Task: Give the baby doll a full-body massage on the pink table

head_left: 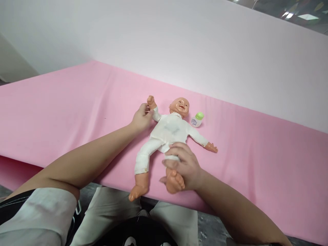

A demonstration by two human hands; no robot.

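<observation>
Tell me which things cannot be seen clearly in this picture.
- Head view: the small bottle label is too small to read.
- The doll leg under the right hand is mostly covered.
- The left hand fingertips hide behind the doll's arm.

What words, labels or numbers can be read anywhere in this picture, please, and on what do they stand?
Small bottle with green cap beside the doll's head: a label with dark print, too small and blurred to read.
Doll in its white suit: no text visible.
Pink surface: no text visible.
No text can be read anywhere.
</observation>
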